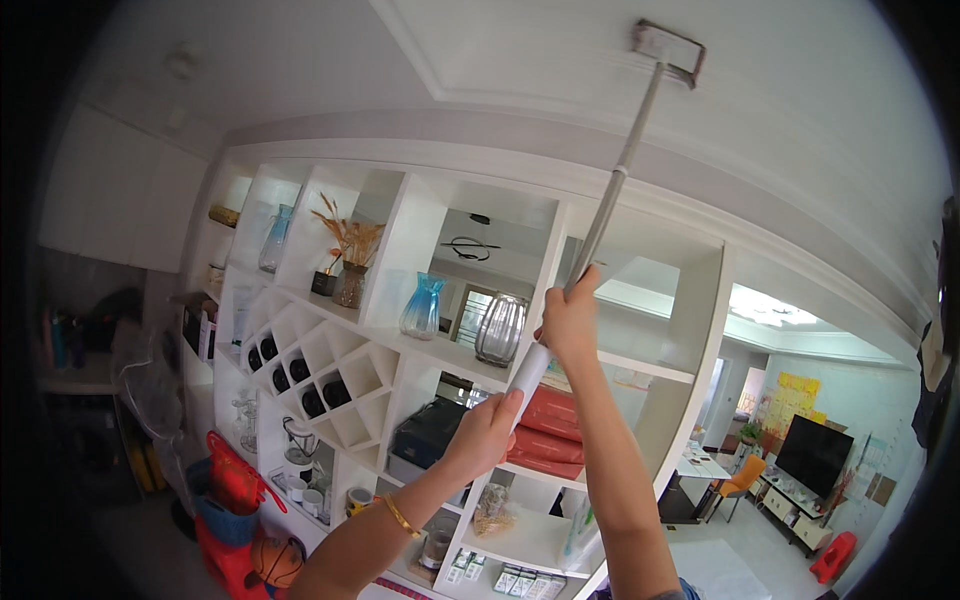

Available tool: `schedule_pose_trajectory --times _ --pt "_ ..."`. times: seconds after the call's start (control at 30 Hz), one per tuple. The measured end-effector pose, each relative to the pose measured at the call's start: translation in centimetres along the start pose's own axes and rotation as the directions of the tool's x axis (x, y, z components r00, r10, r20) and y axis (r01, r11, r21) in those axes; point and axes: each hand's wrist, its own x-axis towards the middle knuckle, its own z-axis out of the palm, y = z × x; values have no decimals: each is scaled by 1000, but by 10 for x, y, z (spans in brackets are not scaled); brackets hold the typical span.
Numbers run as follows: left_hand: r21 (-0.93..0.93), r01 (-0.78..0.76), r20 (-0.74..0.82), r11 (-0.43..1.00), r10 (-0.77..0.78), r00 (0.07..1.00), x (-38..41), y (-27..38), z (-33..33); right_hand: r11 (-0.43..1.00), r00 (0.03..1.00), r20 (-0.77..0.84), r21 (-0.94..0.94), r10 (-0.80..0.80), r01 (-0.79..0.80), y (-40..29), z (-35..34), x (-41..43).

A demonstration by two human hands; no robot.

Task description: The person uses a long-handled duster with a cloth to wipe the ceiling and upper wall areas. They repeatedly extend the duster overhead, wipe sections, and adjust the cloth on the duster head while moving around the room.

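Both hands grip the long pole of a flat mop (619,169), which slants up and to the right. My left hand (484,435), with a gold bracelet at the wrist, is closed around the white sleeve low on the pole. Higher up, my right hand (571,315) holds the grey shaft. At the top, the rectangular mop head (669,52) is at the white ceiling (540,45); its pad edge shows dark. Whether the whole pad touches the ceiling cannot be told.
A white shelf unit (480,172) stands in front, holding blue glass vases (424,306), a ribbed glass vase (501,330), dried stalks, bottles and red packages (551,412). At lower left are a basketball (278,562) and a blue basket (229,517). A television (814,456) stands far right.
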Motion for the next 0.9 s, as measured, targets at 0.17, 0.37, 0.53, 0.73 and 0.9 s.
schedule_pose_trajectory --times 0.17,0.37,0.53,0.73,0.9 --pt "-46 -111 61 993 113 992 7 15 12 992 988 -102 18 -120 122 1 -23 21" --pt "-23 -166 -73 986 164 984 -11 9 18 994 993 25 -10 -112 113 -24 -23 -2" --pt "-77 -209 -152 975 195 969 -26 -2 5 991 990 76 -44 -123 126 -53 -4 -23" --pt "-230 -366 -175 902 331 927 -19 4 2 895 910 134 -169 -393 412 -98 19 -27" --pt "-236 -321 -116 917 301 947 -9 8 8 886 916 26 -244 -400 394 -95 10 -19"
